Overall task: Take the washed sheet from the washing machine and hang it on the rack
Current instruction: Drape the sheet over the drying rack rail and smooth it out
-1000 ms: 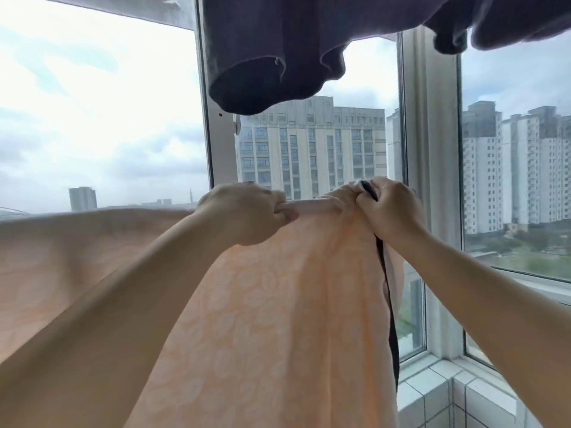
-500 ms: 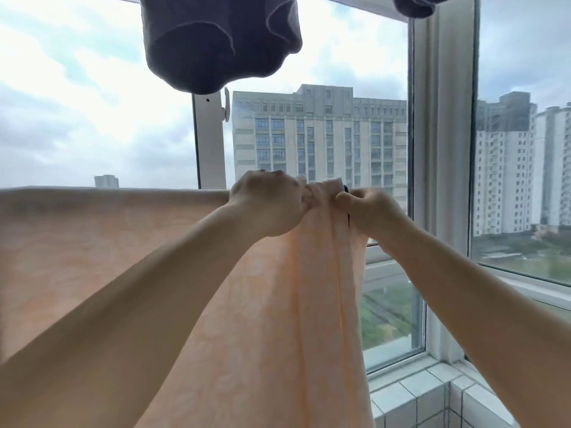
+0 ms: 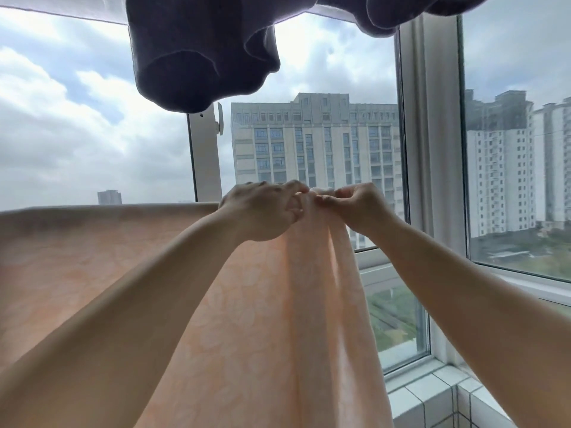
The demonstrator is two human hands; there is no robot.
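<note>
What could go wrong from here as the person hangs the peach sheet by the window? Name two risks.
1. Both the left hand and the right hand pinch the sheet at one bunched corner; letting go might leave it creased or let it slide down.
2. The dark garment hangs just above and may brush the hands.

Dark garment (image 3: pixel 197 54) hangs low overhead, blocks upward reach above both hands. Peach sheet (image 3: pixel 262 319) drapes as wall ahead and left, top edge level; open air above that edge up to garment. Window frame post (image 3: pixel 428 134) and glass close right side. Narrow free gap right of sheet, above tiled sill (image 3: pixel 432 393)
</note>
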